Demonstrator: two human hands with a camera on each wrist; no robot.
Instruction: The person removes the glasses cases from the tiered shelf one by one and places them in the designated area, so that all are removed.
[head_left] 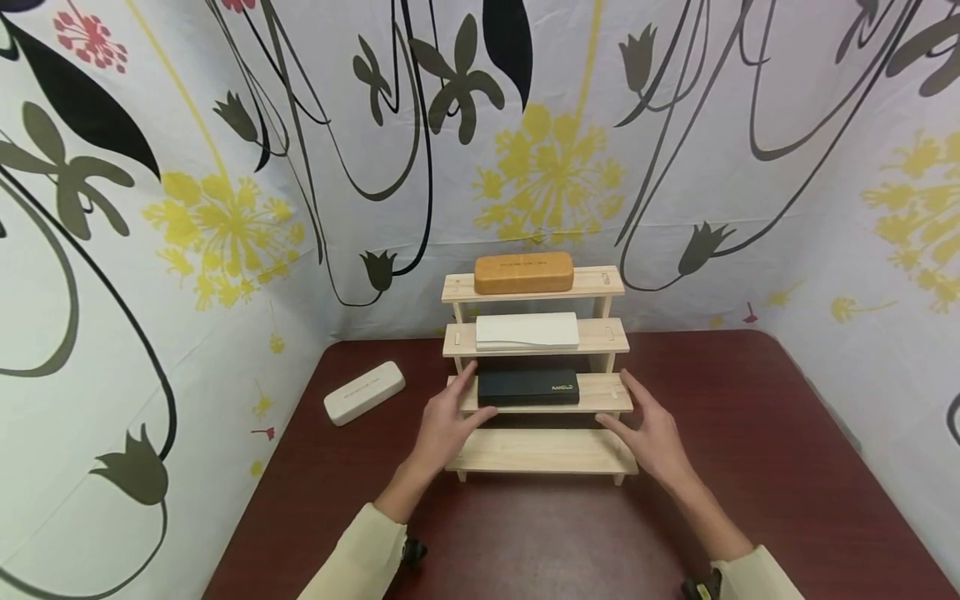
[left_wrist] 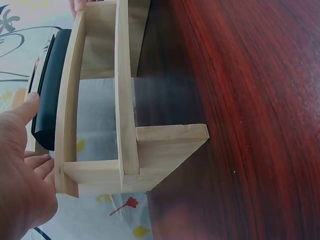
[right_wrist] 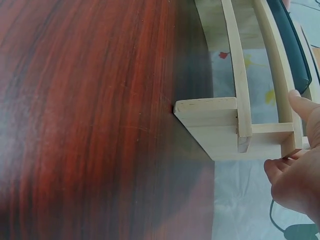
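A stepped wooden display rack [head_left: 543, 450] stands on the table. On its second tier from the bottom lies a dark glasses case [head_left: 528, 387], rounded along its side in the wrist views. My left hand [head_left: 441, 423] holds the left end of that tier, thumb at the front edge and fingers behind. At the other end my right hand [head_left: 654, 427] grips in the same way; its fingertips [right_wrist: 272, 167] are right at the board's end. A white case with a flap [head_left: 527, 331] sits one tier higher, and a tan glasses case [head_left: 523, 273] lies on top.
A white glasses case [head_left: 364, 393] lies slantwise on the dark red table [head_left: 750, 417], left of the rack. Floral-printed cloth [head_left: 525, 167] hangs behind the table and along both sides. The rack's lowest tier is bare wood.
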